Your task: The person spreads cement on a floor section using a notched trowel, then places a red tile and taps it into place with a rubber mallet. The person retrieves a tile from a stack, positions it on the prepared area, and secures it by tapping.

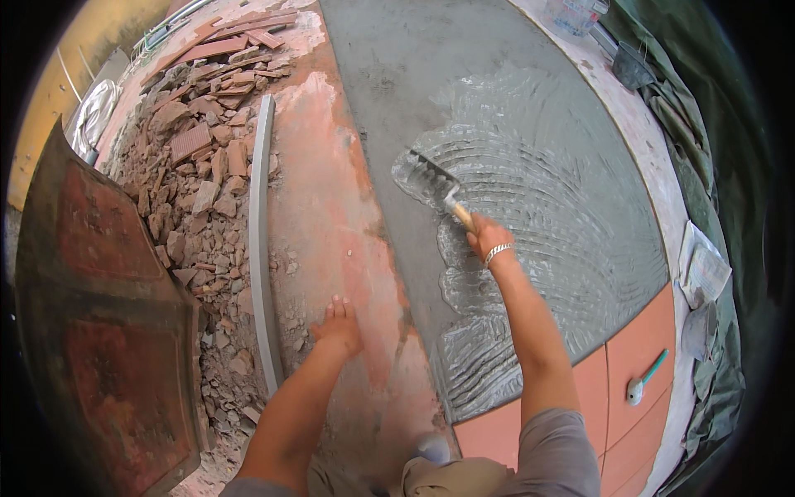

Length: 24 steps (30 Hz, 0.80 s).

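My right hand (490, 240), with a chain bracelet at the wrist, is closed round the wooden handle of a trowel (447, 192). The trowel's dark metal blade reaches up and left and rests at the edge of wet grey mortar (538, 215). Curved ridges run through the mortar, and a wet sheen covers it. My left hand (338, 326) leans on the bare, pinkish floor strip (323, 207) beside the mortar, palm down, fingers stretched out, holding nothing. Reddish floor tiles (642, 331) lie along the mortar's near right edge.
A long metal straightedge (260, 240) lies left of my left hand. Beyond it is a heap of broken tile and rubble (199, 166), with a dark reddish panel (108, 315) nearer. A green-handled mallet (636, 389) rests on the tiles. A bucket (633, 66) and dark tarp (712, 398) line the right.
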Motion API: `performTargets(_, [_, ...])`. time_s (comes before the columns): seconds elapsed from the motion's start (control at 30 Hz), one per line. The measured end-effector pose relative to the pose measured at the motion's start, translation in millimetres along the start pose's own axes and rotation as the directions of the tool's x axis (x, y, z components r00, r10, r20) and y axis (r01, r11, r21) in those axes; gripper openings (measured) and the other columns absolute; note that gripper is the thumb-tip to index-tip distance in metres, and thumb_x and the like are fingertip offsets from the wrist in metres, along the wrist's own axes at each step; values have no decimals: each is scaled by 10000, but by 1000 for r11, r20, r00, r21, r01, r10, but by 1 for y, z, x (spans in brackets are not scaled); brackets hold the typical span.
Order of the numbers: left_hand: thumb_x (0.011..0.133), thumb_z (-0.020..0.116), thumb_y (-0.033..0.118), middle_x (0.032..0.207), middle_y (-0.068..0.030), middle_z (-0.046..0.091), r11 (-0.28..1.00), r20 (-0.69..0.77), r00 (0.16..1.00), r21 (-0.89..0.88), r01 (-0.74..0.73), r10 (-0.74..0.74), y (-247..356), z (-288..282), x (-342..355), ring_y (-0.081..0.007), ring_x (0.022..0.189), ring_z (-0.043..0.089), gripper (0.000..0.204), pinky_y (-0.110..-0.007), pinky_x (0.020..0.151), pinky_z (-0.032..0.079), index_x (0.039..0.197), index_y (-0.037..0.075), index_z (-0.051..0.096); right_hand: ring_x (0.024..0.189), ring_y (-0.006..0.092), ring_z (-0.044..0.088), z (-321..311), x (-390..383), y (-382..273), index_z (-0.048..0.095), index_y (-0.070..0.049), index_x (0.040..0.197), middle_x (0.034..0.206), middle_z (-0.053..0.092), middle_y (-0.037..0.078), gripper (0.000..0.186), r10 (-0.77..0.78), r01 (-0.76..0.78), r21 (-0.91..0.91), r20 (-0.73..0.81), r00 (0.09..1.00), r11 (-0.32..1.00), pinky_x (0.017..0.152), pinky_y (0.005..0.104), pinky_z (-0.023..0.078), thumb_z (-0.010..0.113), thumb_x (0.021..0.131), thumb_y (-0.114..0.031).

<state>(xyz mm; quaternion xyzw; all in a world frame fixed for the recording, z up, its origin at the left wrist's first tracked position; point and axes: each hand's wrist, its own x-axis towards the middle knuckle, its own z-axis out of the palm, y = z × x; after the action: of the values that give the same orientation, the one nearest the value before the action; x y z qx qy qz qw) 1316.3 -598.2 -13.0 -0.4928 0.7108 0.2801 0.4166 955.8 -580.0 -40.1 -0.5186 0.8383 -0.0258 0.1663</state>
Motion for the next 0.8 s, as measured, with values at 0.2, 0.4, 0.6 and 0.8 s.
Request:
performTargets(0.2, [888, 633, 302, 1704, -130, -32, 1000, -16, 1000, 12, -11, 11, 2, -7, 4, -285, 1567, 105, 992, -637, 1174, 248, 1620, 77, 1, 1005, 368, 681, -8, 7, 21, 561, -140, 1176, 1089, 690, 157, 323, -75, 77, -58, 35, 997, 995, 843, 489, 547, 673, 899, -263])
performTargets(0.4, [927, 581, 256, 1707, -100, -44, 999, 20, 1000, 29, 14, -14, 8, -16, -4, -260, 1571, 87, 929, -596, 1197, 236, 1623, 90, -11, 998, 350, 676, -14, -52, 45, 568, -153, 1158, 1073, 687, 134, 320, -178, 191, -56, 176, 968, 980, 834, 480, 543, 687, 874, -243])
performTargets(0.6, [930, 551, 206, 1706, -107, -53, 998, 18, 999, 63, 29, -30, 12, -14, -4, -259, 1571, 85, 900, -587, 1203, 236, 1620, 75, -13, 876, 333, 692, -2, -149, 86, 584, -189, 1182, 985, 682, 100, 363, -291, 302, -69, 137, 947, 951, 748, 463, 551, 721, 852, -245])
performTargets(0.8, [905, 560, 195, 1705, -119, -37, 994, -11, 1000, 101, 27, -26, 11, -9, 1, -269, 1566, 119, 923, -587, 1184, 281, 1619, 69, -11, 760, 303, 690, 12, -260, 117, 587, -204, 1238, 898, 648, 64, 426, -338, 352, -55, 174, 925, 934, 624, 442, 555, 735, 840, -238])
